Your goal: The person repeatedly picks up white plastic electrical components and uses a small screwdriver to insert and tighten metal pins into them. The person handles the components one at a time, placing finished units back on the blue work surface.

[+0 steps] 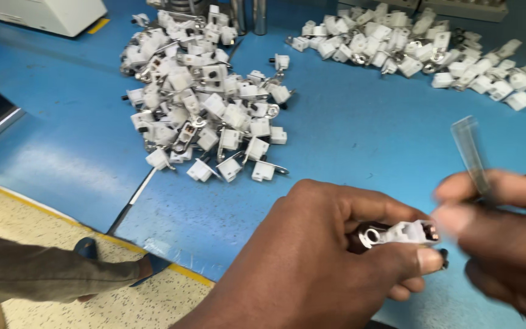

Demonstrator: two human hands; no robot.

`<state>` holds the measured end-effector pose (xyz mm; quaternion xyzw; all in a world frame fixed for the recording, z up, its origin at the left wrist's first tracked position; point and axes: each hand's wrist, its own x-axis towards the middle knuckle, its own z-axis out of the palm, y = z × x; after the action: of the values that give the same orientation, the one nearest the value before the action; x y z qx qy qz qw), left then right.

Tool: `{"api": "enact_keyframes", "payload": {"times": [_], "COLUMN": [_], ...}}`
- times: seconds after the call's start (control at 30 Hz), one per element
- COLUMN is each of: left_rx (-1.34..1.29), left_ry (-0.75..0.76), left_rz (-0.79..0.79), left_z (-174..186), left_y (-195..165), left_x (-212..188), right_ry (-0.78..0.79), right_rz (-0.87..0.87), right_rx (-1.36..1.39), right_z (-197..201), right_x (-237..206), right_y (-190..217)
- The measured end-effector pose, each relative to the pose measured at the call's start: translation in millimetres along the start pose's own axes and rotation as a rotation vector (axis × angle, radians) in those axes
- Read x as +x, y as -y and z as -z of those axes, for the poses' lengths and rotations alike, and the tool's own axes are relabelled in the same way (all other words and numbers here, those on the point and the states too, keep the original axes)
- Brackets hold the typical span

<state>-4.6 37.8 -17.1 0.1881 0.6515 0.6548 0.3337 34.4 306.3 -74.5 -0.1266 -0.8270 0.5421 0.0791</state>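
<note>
My left hand [324, 256] grips a small white plastic connector [404, 233] with a metal ring terminal on its left end. My right hand [506, 237] is blurred at the lower right, just beside the connector, and pinches a thin clear strip [471, 152] that points upward. Both hands hover over a blue table [360, 134]. A heap of the same white connectors [202, 97] lies on the table ahead of my left hand. A second spread of them [415, 52] lies at the back right.
A white machine housing [44, 13] stands at the back left corner. Metal posts [248, 15] rise behind the near heap. The table's yellow-edged front [123, 244] runs diagonally at the left, with speckled floor, a trouser leg [38, 274] and a blue shoe [86, 248] below it.
</note>
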Motion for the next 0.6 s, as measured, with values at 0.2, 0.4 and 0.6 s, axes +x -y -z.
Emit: {"api": "enact_keyframes", "payload": {"times": [0.2, 0.4, 0.6], "left_rx": [-0.001, 0.114, -0.041], "left_ry": [-0.015, -0.039, -0.036], "left_rz": [0.02, 0.106, 0.163], "left_z": [-3.4, -3.6, -8.6], "left_y": [1.1, -9.0, -15.2], "left_x": [1.9, 3.3, 7.9], "right_ry": [-0.086, 0.071, -0.125], "right_rz": [0.011, 0.194, 0.219], "right_rx": [0.337, 0.285, 0.16], "right_z": [11.6, -23.2, -74.3], "right_x": [11.2, -2.8, -34.7], "right_y": [15.1, 69.9, 109.6]}}
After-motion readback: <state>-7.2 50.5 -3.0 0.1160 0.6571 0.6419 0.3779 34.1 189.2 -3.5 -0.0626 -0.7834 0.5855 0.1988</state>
